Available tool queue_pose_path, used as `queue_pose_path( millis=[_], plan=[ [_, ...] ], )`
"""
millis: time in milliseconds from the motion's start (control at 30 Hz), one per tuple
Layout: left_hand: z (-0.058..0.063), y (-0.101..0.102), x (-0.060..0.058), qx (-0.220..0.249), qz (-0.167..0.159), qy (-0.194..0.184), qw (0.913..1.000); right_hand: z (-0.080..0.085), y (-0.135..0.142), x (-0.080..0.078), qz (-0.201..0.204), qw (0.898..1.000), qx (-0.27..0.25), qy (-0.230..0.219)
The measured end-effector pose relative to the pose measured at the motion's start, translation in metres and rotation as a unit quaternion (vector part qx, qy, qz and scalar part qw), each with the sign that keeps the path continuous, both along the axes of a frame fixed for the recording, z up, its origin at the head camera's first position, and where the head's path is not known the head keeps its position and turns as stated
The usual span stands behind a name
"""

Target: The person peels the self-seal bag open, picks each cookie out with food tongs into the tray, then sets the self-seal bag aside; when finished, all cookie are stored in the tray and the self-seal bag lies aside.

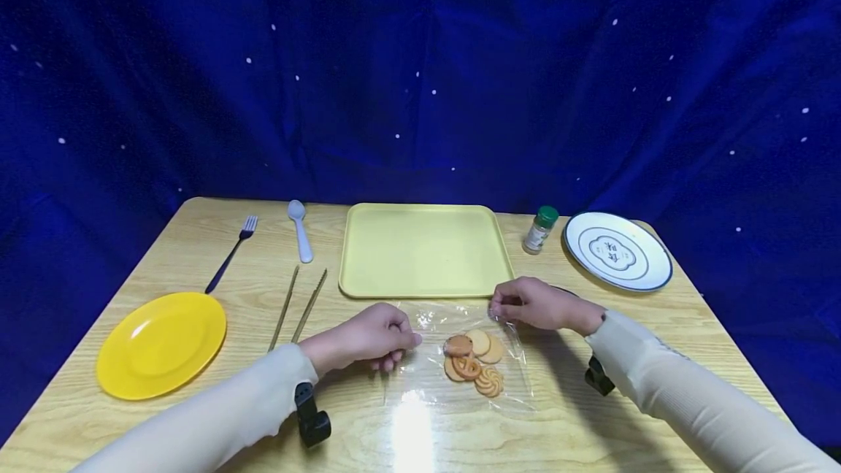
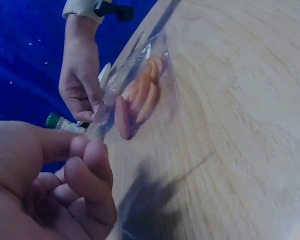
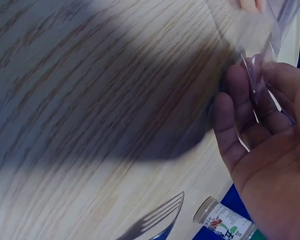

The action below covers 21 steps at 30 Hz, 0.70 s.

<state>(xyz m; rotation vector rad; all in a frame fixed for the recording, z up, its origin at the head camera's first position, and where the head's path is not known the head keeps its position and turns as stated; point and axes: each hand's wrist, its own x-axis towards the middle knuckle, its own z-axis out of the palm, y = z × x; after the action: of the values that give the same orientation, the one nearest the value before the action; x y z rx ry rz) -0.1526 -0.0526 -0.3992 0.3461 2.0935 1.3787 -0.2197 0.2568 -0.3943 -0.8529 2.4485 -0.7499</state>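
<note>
A clear plastic bag of cookies lies on the table between my hands. The cookies include round, swirled and pretzel-shaped ones. My right hand pinches the bag's far right corner; the gathered film shows between thumb and fingers in the right wrist view. At the bag's left side is my left hand, thumb and forefinger brought together on its edge, other fingers curled in. Little of the film shows at those fingertips in the left wrist view. The cookies sit toward the right hand's side.
Behind the bag is a pale yellow tray. To the left are metal tongs, a spoon, a fork and a yellow plate. A green-capped jar and white plate stand right; another fork lies near the right hand.
</note>
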Motion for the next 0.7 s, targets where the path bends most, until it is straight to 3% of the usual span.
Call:
queue_pose_path(
  millis=[167, 300, 400, 500, 700],
  plan=[
    [0.003, -0.002, -0.001, 0.041, -0.008, 0.001, 0.9991, 0.003, -0.003, 0.003, -0.008, 0.999, 0.000, 0.047],
    [0.005, 0.000, 0.000, 0.054, -0.008, 0.001, 0.9985, 0.010, -0.008, 0.017, -0.006, 0.989, 0.016, 0.145],
    [0.005, -0.001, 0.001, 0.062, -0.010, -0.001, 0.9980, 0.015, -0.012, 0.031, 0.026, 0.978, 0.031, 0.206],
    [0.005, -0.003, 0.001, 0.073, -0.011, -0.008, 0.9973, 0.018, -0.016, 0.041, 0.070, 0.969, 0.036, 0.233],
    [0.004, -0.005, 0.002, 0.083, -0.010, -0.019, 0.9963, 0.012, -0.022, 0.044, 0.108, 0.949, 0.035, 0.293]
  ],
)
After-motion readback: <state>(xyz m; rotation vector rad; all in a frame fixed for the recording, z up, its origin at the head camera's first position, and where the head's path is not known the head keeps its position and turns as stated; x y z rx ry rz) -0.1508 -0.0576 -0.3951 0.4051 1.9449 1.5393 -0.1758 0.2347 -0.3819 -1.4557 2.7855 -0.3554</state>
